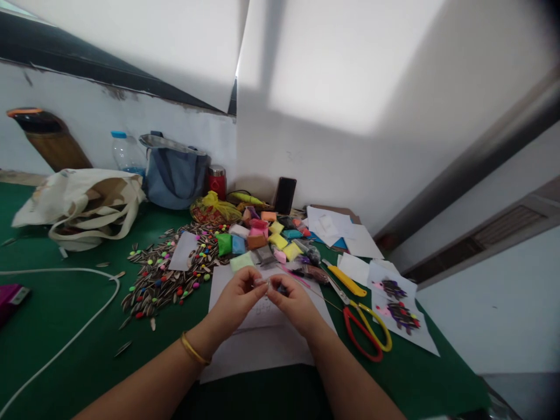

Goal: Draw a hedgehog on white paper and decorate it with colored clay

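My left hand (236, 300) and my right hand (295, 302) meet above a white sheet of paper (262, 335) on the green table (65, 326). Both pinch a small clear packet (268, 284) between their fingertips; what it contains is too small to make out. A gold bangle (195, 350) circles my left wrist. Just beyond the hands lie several small bags of coloured clay (262, 236), green, yellow, pink, orange and blue.
A heap of sunflower seeds with coloured beads (168, 271) lies to the left. Red and yellow scissors (365, 329), a yellow knife (345, 280) and paper hedgehog pictures (396, 306) lie right. A cloth bag (85, 204), blue bag (175, 172), bottle, red jar, phone (285, 195) line the wall. A white cable (79, 326) crosses left.
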`<state>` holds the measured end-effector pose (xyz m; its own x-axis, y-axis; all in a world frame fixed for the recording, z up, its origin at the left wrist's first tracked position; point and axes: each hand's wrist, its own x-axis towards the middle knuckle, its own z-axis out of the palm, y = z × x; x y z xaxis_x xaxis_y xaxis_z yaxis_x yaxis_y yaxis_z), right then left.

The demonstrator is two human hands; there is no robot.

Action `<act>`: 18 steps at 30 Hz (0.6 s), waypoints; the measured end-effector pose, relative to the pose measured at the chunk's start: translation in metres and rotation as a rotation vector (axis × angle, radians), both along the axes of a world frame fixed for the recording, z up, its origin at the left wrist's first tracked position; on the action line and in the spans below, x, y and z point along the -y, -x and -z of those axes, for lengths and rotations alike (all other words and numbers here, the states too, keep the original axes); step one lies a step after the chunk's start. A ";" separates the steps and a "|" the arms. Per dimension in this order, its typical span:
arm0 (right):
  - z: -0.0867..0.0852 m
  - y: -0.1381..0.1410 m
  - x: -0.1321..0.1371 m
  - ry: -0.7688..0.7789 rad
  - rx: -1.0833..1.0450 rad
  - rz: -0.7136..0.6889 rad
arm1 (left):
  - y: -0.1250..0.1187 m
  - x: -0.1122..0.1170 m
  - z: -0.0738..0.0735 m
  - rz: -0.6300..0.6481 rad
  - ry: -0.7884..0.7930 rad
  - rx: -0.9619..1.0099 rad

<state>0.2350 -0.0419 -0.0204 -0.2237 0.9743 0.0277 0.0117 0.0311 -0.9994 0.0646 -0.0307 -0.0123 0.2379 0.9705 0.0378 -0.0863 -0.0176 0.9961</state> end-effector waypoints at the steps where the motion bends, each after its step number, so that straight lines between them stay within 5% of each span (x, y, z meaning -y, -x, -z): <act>1: -0.001 0.000 0.001 0.005 0.028 -0.019 | 0.000 0.001 0.001 -0.020 -0.098 -0.078; 5: -0.001 0.002 0.003 0.052 -0.058 -0.129 | 0.001 0.003 0.003 -0.069 -0.344 -0.337; 9: 0.002 0.003 0.005 0.103 -0.257 -0.165 | -0.001 0.003 0.000 -0.032 -0.301 -0.283; 14: 0.001 0.010 0.004 0.003 -0.157 0.044 | -0.005 0.006 -0.005 0.050 -0.241 -0.167; 18: 0.004 0.016 -0.001 -0.142 0.079 0.249 | -0.005 0.014 -0.005 0.008 -0.404 -0.336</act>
